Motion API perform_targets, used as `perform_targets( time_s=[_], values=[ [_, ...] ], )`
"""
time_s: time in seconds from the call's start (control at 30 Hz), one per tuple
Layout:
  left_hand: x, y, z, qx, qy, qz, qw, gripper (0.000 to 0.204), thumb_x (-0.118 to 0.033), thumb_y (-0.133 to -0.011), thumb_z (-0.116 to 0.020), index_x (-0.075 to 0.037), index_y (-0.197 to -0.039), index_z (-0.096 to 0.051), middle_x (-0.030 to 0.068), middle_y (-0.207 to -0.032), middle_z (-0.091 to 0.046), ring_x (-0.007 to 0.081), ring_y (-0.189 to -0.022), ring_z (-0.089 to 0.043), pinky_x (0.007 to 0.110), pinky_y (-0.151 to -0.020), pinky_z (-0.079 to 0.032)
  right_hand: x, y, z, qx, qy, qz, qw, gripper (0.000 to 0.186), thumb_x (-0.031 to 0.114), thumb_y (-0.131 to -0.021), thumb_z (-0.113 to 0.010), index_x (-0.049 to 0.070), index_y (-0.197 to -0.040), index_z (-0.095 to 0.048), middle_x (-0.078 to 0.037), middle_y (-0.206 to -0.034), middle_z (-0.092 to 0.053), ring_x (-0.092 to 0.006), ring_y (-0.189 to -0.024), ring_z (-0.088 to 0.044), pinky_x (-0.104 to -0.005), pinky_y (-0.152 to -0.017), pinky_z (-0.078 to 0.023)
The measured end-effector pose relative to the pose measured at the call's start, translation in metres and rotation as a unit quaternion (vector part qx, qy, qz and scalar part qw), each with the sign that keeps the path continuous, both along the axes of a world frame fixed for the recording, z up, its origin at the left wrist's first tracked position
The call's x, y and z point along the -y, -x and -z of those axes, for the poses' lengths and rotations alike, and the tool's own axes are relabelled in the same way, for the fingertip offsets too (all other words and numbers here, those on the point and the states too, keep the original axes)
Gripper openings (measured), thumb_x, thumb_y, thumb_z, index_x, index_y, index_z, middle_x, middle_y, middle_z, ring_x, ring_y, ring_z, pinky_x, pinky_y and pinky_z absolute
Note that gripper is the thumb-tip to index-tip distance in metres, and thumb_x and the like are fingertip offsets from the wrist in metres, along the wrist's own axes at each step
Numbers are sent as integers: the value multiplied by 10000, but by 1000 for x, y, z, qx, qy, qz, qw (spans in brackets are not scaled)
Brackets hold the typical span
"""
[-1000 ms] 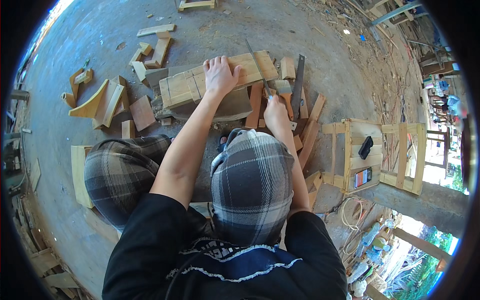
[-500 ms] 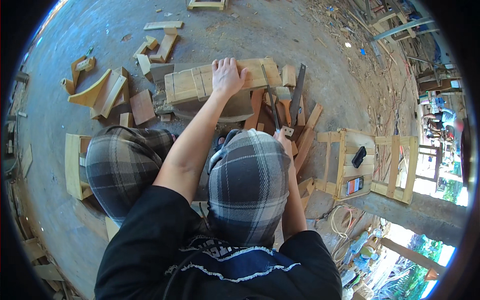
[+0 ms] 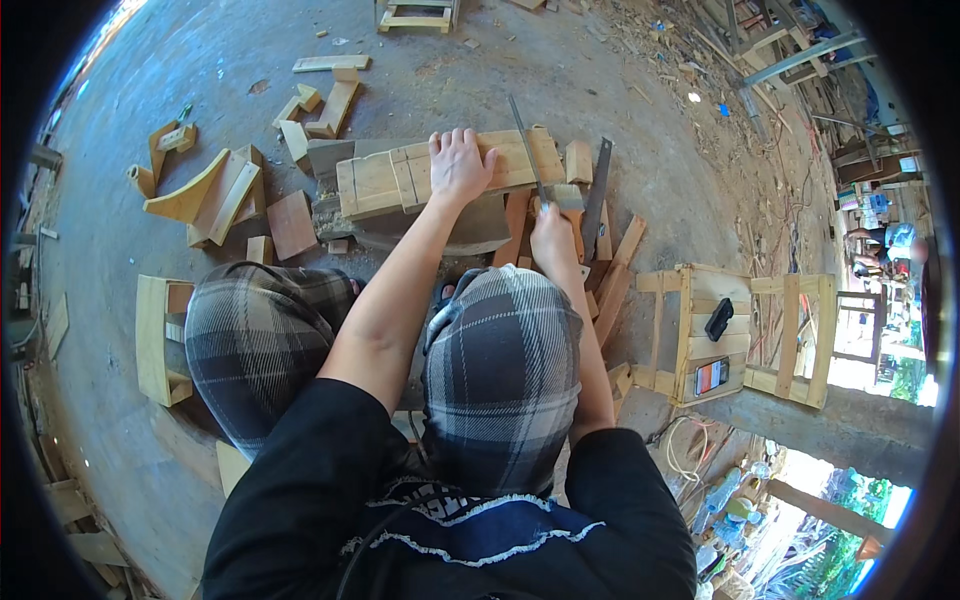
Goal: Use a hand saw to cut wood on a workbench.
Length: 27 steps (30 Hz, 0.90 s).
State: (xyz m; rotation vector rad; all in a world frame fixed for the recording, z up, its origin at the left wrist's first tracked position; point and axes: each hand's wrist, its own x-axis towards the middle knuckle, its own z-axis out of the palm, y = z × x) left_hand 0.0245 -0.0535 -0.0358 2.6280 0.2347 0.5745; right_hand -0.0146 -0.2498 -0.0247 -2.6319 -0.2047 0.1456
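My left hand (image 3: 458, 170) presses on a stack of pale boards (image 3: 370, 182), its fingers apart and resting over the top. My right hand (image 3: 550, 233) grips the handle of a long, thin saw (image 3: 524, 145), whose blade crosses the boards near their right end. The boards rest on a grey support (image 3: 440, 225). Just right of my right hand lie a wooden-handled brush (image 3: 571, 208), a second, wider saw blade (image 3: 600, 175) and loose reddish strips (image 3: 625, 245). A small wood block (image 3: 578, 160) stands beside the boards' right end.
Curved and straight wood pieces (image 3: 190, 200) lie to the left on the concrete floor (image 3: 150, 330). A wooden frame (image 3: 160, 335) sits by my left knee. At right a slatted wooden structure (image 3: 700, 285) carries a phone (image 3: 711, 377) and a black object (image 3: 719, 319). Cables (image 3: 688, 440) lie behind it.
My right hand and the saw moved toward me, then forward again across the boards. My left hand stays on the boards. The whole scene has shifted slightly in view.
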Motion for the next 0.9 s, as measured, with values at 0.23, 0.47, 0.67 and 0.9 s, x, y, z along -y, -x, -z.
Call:
perform_targets(
  time_s=[0.23,0.47,0.67,0.9],
  values=[
    [-3,5,-2,-11,18,28,999,502,-429,-864,-554,2,-1123,-556,167,-1138,-583,317,-1153,-495,469,-1081,-243,40,98,-5,-133,-6,79,988,255,216,-966,-417,-30,-1025,-447,-352,-856,-597,-506,-881,-583,-557,-713,-457],
    [-1,9,-1,-17,30,31,999,521,-424,-858,-584,0,-1159,-548,165,-1163,-580,311,-1174,-486,462,-1091,-228,30,82,-36,-198,-96,184,958,298,244,-975,-410,-41,-1032,-479,-326,-970,-617,-475,-964,-588,-527,-779,-471],
    [-3,6,-2,4,21,33,999,508,-417,-851,-591,12,-1121,-567,161,-1137,-589,310,-1155,-494,474,-1087,-233,31,82,-48,-167,86,70,980,299,247,-991,-385,-39,-1055,-447,-321,-983,-618,-445,-982,-602,-518,-793,-493],
    [-4,7,-1,7,10,27,1000,505,-418,-855,-587,4,-1130,-566,154,-1140,-588,306,-1154,-493,465,-1088,-235,39,82,-45,-136,85,64,985,281,236,-988,-393,-34,-1039,-453,-312,-940,-623,-453,-930,-612,-521,-756,-499]
  ],
)
